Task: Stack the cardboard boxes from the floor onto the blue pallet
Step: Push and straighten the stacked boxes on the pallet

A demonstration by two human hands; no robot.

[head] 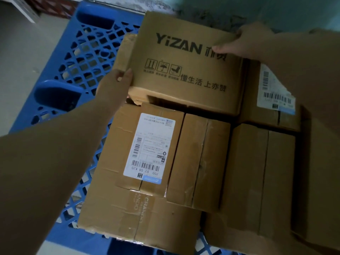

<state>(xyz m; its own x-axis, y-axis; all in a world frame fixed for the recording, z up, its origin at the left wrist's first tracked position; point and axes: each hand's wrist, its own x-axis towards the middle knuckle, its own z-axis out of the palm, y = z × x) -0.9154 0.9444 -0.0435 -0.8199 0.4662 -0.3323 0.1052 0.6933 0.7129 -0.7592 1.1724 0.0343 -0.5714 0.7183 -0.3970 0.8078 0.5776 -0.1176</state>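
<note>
Both hands out over the blue plastic lattice pallet (81, 52): left hand (114, 85) gripping the near-left corner, right hand (244, 43) pinching the far-right edge of the brown cardboard box printed "YiZAN" (184, 57), resting atop other boxes, one labelled "700 D2 08 K20" (149, 148)

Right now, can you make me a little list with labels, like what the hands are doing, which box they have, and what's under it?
left hand: grips the near-left corner of the YiZAN box
right hand: grips the box's far-right edge, thumb on top
box in hands: printed YiZAN, sitting over other boxes at the back
box with label: lies in front, white shipping label facing up
plain boxes: beside it on the right
underneath: blue pallet, grid top
pallet's left part: bare
</note>
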